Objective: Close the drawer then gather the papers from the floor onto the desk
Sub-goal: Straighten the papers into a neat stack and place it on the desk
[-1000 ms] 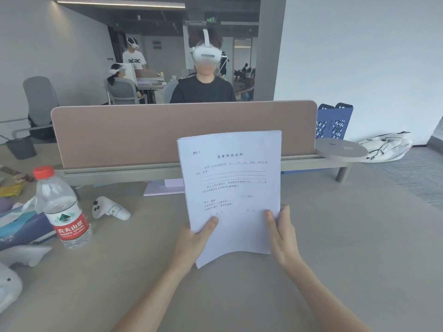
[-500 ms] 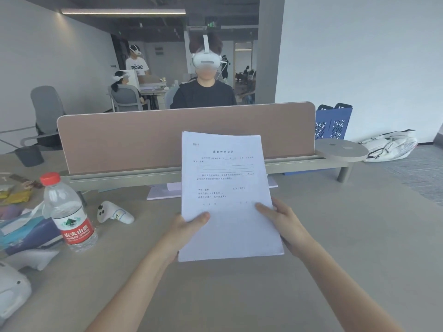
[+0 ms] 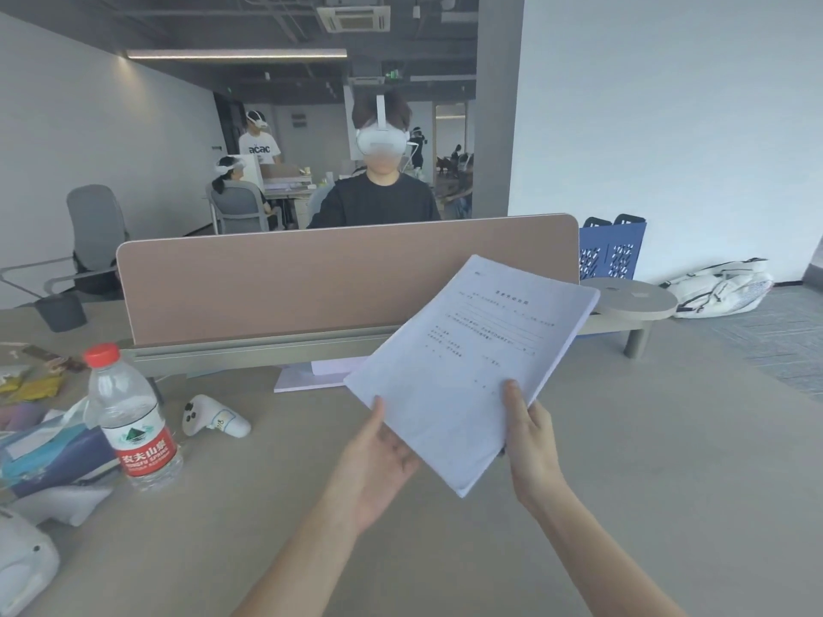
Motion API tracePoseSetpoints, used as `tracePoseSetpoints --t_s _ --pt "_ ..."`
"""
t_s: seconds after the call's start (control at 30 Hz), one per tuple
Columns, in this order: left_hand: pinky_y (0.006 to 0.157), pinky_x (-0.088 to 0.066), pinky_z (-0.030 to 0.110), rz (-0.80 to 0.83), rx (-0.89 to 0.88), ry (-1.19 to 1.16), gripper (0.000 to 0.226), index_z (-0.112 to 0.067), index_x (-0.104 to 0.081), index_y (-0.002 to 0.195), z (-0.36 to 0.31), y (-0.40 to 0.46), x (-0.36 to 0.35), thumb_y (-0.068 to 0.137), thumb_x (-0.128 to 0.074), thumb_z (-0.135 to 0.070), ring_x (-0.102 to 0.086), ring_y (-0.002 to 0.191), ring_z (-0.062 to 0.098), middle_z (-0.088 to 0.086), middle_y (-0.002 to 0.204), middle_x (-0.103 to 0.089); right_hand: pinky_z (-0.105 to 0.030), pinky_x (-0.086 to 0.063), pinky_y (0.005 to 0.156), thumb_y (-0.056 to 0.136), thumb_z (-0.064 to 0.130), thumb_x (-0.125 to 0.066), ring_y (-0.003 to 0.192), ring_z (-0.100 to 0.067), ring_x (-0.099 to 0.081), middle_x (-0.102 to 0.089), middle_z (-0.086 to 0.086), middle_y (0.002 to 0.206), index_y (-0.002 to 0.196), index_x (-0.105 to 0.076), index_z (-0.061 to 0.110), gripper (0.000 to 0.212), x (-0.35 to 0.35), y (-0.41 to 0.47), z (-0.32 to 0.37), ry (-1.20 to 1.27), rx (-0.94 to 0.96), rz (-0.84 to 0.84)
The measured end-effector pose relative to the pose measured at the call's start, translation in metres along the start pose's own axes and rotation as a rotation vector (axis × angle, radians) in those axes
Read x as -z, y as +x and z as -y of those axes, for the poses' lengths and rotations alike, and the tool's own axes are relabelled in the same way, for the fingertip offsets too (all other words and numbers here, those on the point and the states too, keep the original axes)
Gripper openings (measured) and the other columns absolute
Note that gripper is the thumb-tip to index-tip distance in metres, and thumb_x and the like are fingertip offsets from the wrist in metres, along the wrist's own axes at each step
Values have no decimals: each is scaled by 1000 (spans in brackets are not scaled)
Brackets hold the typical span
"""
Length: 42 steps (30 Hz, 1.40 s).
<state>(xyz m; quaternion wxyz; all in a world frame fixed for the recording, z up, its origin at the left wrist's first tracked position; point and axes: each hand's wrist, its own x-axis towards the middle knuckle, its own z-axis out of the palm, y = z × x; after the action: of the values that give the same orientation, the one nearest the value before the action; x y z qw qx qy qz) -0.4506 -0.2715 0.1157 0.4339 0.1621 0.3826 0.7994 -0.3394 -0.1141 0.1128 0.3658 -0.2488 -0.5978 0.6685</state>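
Centrally, a wide grey desk (image 3: pixel 623 505) fills the lower half of the frame, with a tan divider panel (image 3: pixel 311 282) standing across its far edge. Just right of centre, a stack of papers (image 3: pixel 472 362) is held above the desk, tilted so its top corner points to the upper right. At lower centre, the left hand (image 3: pixel 378 460) lies palm up under the stack's lower left edge, fingers spread loosely. Beside it, the right hand (image 3: pixel 530 443) grips the stack's lower right edge, thumb on top. At lower left stand a water bottle (image 3: pixel 129 416) with a red cap and, near it, a white controller (image 3: pixel 213 418) lying on the desk.
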Motion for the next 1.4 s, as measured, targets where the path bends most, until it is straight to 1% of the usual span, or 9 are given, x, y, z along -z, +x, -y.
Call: tracePoseSetpoints --t_s 0.07,0.17,0.27,0.37,0.63,0.77,1.0,1.23,1.4 --pt "112 -38 59 19 -26 62 51 -10 -48 145 15 6 -9 101 -52 -34 -54 134 36 16 144 -58 -24 -43 53 107 41 -40 68 -21 -59 -69 0 85 103 -67 9 42 -10 -12 -2 23 57 31" --pt "112 -38 60 -30 -42 45 42 -8 -53 141 23 10 -9 102 -54 -25 -57 131 36 17 141 -60 -32 -57 88 107 35 -42 105 -11 -73 -77 5 116 124 -67 18 35 -15 -26 -4 95 9 174" --pt "101 -51 50 -238 -78 129 34 -7 -63 129 16 9 5 96 -62 -15 -69 115 28 12 125 -72 -47 -51 103 98 16 -62 112 -16 -71 -77 3 116 117 -72 16 21 1 -12 -6 53 -8 144" --pt "80 -57 36 -419 -170 347 24 -12 -69 117 1 3 25 93 -66 -12 -75 93 17 1 105 -79 -43 -54 94 87 2 -73 111 -20 -71 -77 4 114 118 -70 20 35 32 12 4 23 55 16" --pt "80 -55 34 -468 -312 728 13 -32 -72 88 -29 1 42 94 -67 -21 -72 90 9 -22 79 -77 -41 -57 88 90 -6 -62 97 -24 -74 -80 2 102 111 -67 20 34 54 36 0 -287 81 71" --pt "73 -54 26 -423 -348 778 14 -34 -71 91 -35 5 42 94 -67 -21 -72 80 -3 -25 79 -77 -35 -44 78 102 13 -49 91 -20 -58 -64 0 98 100 -54 16 6 45 33 -17 -216 114 20" --pt "93 -57 45 -486 -180 747 5 -28 -76 92 -8 4 77 88 -74 -27 -75 95 15 -10 94 -81 -27 -46 87 106 18 -46 99 -6 -59 -63 9 106 107 -56 23 11 30 17 -51 -150 60 38" --pt "88 -56 37 -507 -193 813 3 -34 -74 90 -11 9 80 88 -72 -35 -72 95 11 -15 93 -79 -27 -44 88 105 23 -48 98 -12 -60 -64 -7 110 118 -49 1 25 35 23 -60 -190 45 43" --pt "85 -51 30 -496 -165 886 14 -34 -67 105 -3 4 85 92 -68 -36 -67 103 14 -18 103 -71 -28 -43 95 104 16 -49 118 -8 -58 -65 20 117 126 -56 25 25 38 28 -67 -345 -50 177"
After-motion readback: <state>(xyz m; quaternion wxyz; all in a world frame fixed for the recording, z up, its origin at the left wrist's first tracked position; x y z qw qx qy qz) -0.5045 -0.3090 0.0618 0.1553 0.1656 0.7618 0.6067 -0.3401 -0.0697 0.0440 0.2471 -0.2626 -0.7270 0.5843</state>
